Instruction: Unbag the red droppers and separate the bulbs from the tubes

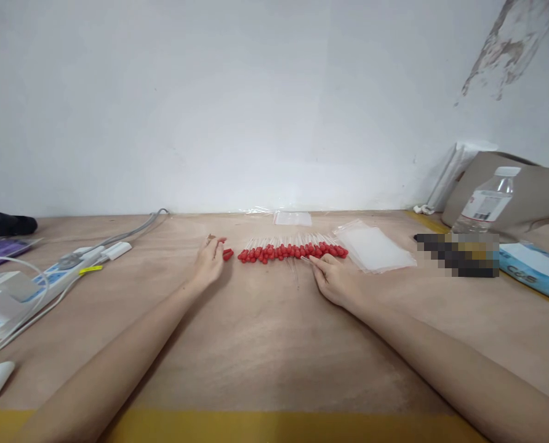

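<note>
A row of red-tipped sticks [281, 251] lies across the table, red heads toward me and thin pale stems pointing to the wall. My left hand [208, 263] rests at the left end, fingers stretched out, beside a couple of separate red heads [228, 253]; whether it touches them I cannot tell. At the right end, my right hand [333, 278] is closed in a pinch, with a thin clear stick [304, 259] showing at its fingertips. A few loose clear stems [295, 271] lie just in front of the row.
Clear plastic bags [378, 249] lie to the right, and another bag [293, 218] near the wall. Farther right are a water bottle [487, 200], a grey bag [537, 191] and a blue packet [535, 274]. On the left sit a power strip [55, 280] and cables.
</note>
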Demonstrator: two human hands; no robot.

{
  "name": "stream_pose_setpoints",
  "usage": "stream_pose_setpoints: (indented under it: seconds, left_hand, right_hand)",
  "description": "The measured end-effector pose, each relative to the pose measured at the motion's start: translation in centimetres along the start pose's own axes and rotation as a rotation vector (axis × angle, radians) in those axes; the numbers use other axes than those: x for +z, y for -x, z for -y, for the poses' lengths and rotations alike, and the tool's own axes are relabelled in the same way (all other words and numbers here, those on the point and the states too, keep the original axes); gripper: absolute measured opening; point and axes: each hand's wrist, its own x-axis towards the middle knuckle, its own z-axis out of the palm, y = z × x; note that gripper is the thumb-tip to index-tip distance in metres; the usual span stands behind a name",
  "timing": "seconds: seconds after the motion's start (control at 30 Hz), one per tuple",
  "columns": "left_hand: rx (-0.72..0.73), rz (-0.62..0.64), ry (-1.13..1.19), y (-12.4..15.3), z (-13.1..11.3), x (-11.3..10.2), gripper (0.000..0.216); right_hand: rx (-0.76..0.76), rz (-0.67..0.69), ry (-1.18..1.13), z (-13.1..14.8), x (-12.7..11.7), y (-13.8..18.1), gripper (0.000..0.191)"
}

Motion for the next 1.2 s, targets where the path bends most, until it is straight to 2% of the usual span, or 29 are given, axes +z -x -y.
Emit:
stream_pose_setpoints:
  seconds: [0.1, 0.2, 0.27, 0.43, 0.63, 0.93, 1.2]
  left_hand:
    - [-0.139, -0.012, -0.012, -1.3, 2.1, 0.0, 0.032]
    - [-0.196, -0.013, -0.011, -1.9, 3.5, 0.3, 0.037]
    - [-0.228, -0.002, -0.012, -2.0, 3.9, 0.8, 0.032]
    - [-0.251, 0.072, -0.018, -2.0, 3.5, 1.8, 0.019]
    - [-0.256, 0.100, -0.043, -1.7, 2.7, 1.5, 0.014]
    - [-0.358, 0.008, -0.072, -1.9, 3.7, 1.7, 0.025]
    - [-0.331, 0.088, -0.077, -1.8, 3.1, 1.2, 0.025]
  right_hand:
    - [0.003, 0.042, -0.071, 0.2, 0.5, -0.2, 0.028]
    - [0.031, 0.053, -0.101, 0.1, 0.6, -0.3, 0.024]
    - [0.060, 0.068, -0.107, 0.1, 0.5, -0.3, 0.020]
    - [0.072, 0.063, -0.099, 0.2, 0.9, -0.5, 0.016]
    - [0.030, 0.032, -0.180, 1.3, 1.6, -0.6, 0.012]
    - [-0.065, 0.071, -0.226, 2.7, 1.1, -0.5, 0.012]
    - [-0.119, 0.145, -0.213, 2.3, 1.6, -0.5, 0.029]
